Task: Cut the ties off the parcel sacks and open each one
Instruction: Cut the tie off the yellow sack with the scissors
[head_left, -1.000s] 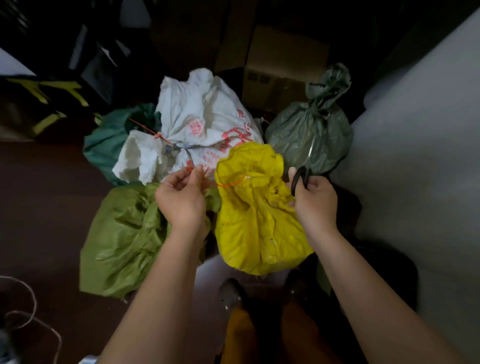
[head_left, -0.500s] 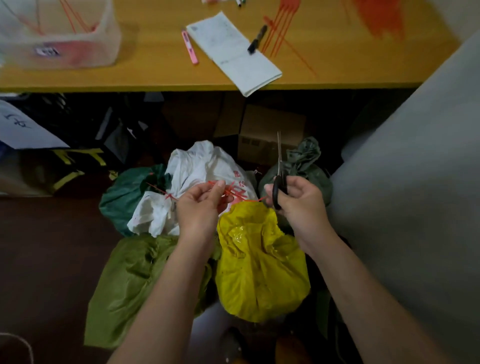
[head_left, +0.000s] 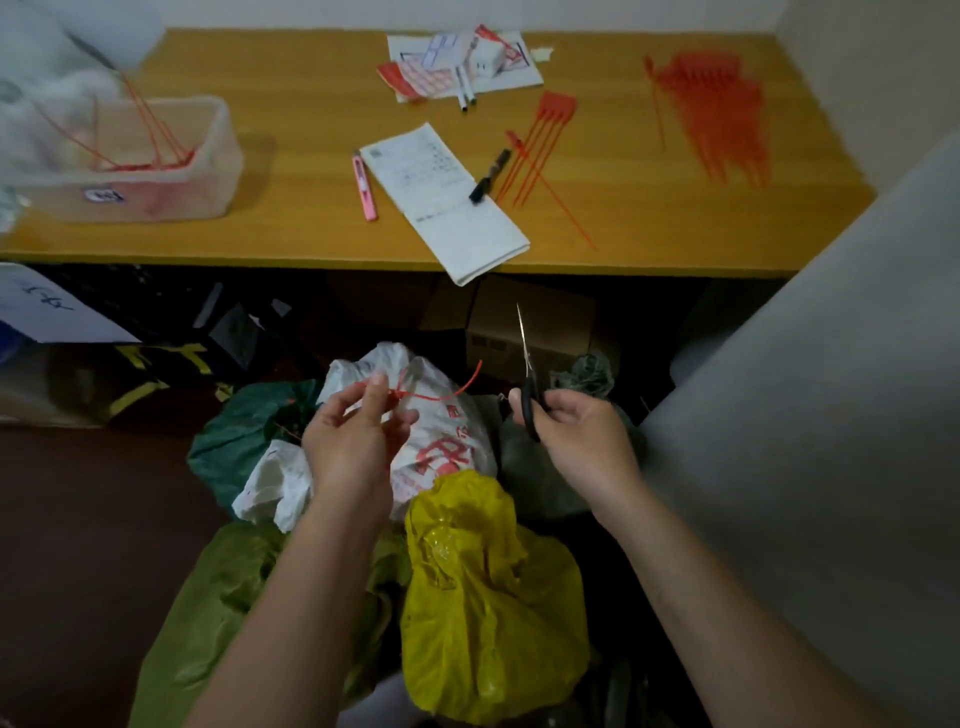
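Left hand (head_left: 350, 447) pinches a red tie (head_left: 415, 392); right hand (head_left: 574, 441) grips closed scissors (head_left: 530, 382).

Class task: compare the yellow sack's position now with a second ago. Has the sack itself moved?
Cannot tell. The yellow sack sits lower in view, but so does its neighbour, the white sack, so the head camera tilted up.

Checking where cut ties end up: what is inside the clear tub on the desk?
The tub holds a heap of red ties, some sticking up over the rim. Its cloudy walls blur the rest, so anything beneath the heap cannot be seen.
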